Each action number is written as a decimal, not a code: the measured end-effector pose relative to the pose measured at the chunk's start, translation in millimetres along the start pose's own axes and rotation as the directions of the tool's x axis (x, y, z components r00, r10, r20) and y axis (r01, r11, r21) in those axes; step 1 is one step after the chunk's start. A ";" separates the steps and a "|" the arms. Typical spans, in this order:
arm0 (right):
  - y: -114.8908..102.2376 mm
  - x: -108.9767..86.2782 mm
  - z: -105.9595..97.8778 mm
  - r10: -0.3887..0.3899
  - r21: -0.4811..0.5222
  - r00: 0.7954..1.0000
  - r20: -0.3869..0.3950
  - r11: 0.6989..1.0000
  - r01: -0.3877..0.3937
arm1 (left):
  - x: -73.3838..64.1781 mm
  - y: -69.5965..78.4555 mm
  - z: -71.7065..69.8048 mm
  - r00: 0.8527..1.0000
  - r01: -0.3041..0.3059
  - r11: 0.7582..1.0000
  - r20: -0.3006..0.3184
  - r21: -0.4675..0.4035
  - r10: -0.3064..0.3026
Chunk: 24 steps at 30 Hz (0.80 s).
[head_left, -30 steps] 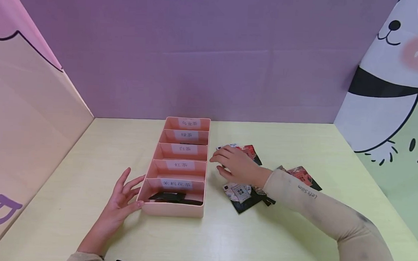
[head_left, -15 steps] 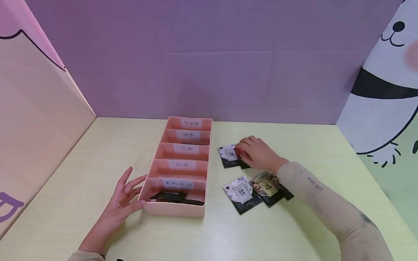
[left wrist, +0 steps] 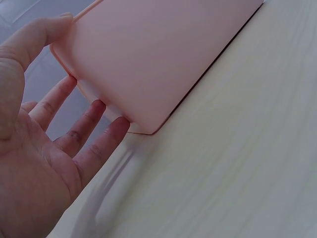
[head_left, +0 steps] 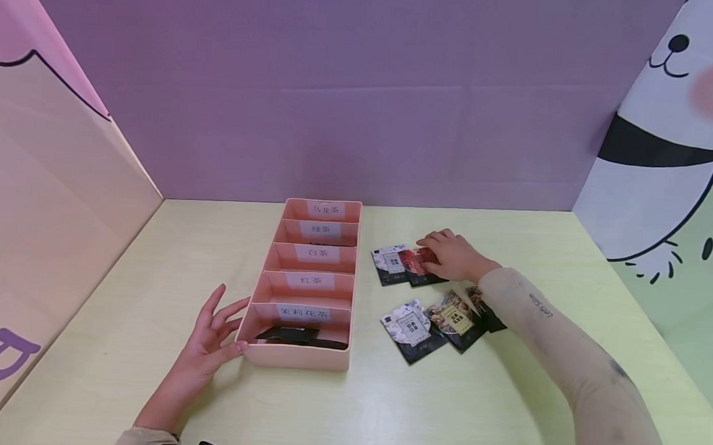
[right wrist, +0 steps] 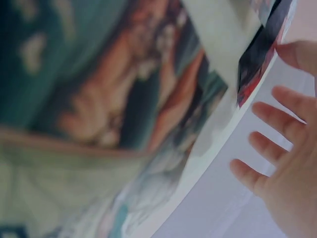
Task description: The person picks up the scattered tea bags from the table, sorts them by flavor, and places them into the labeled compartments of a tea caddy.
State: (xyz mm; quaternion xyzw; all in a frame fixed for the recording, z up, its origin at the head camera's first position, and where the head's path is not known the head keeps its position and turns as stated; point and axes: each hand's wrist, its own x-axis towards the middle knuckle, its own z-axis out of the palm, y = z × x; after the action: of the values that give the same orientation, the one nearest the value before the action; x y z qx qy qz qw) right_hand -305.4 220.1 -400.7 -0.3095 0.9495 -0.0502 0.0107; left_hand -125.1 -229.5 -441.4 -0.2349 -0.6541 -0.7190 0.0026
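Observation:
A long pink divided box [head_left: 297, 358] stands on the table, each compartment bearing a white label in Chinese characters. The left hand [head_left: 201, 348] rests its thumb and fingertips against the box's near left corner, fingers spread, also visible in the left wrist view [left wrist: 44, 148]. Over the red-and-black tea packet [head_left: 414, 268] is the right hand [head_left: 455, 257], its thumb near or touching it. In the right wrist view that hand [right wrist: 287, 144] has fingers apart, the thumb at the packet's edge [right wrist: 255, 74]. A white-and-black packet [head_left: 388, 264] lies overlapping the red one's left side.
Nearer the front lie another white-and-black packet [head_left: 413, 331], a brown-patterned packet [head_left: 456, 320] and a dark packet [head_left: 488, 314] partly under the sleeve. Black packets [head_left: 294, 336] lie in the front compartment. A purple wall [head_left: 362, 96] closes the back.
The right hand has moved from beside the box rightward to the red-and-black packet, then slightly further right, uncovering more of it. The left hand stays at the box.

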 end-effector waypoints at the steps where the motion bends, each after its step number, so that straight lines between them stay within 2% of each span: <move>1: 0.9 0.7 0.1 0.012 0.006 0.999 0.029 1.000 -0.013 | -0.2 0.2 0.1 1.000 0.003 1.000 -0.003 0.001 -0.003; 5: 4.0 1.8 -0.6 0.018 0.057 0.996 0.089 0.998 -0.023 | -1.1 0.7 0.2 1.000 0.017 1.000 -0.015 0.014 -0.016; 9: 6.5 0.8 -3.3 -0.017 0.133 0.998 0.068 0.991 0.007 | -1.1 0.5 0.3 1.000 0.015 1.000 -0.017 0.020 -0.014; 12: 7.2 0.5 -4.3 -0.014 0.178 0.998 0.061 0.984 0.003 | -1.0 0.3 0.2 1.000 0.010 1.000 -0.014 0.017 -0.010; 24: 2.8 2.6 -13.3 0.083 0.310 0.996 0.039 0.947 -0.091 | -0.7 0.4 0.5 1.000 -0.006 1.000 0.002 0.018 0.006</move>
State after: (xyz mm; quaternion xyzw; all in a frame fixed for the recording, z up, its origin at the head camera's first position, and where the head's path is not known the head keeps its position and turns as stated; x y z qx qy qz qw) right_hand -309.8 222.0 -387.7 -0.2624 0.9423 -0.1947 0.0736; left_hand -124.2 -229.2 -441.3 -0.2376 -0.6599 -0.7127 0.0063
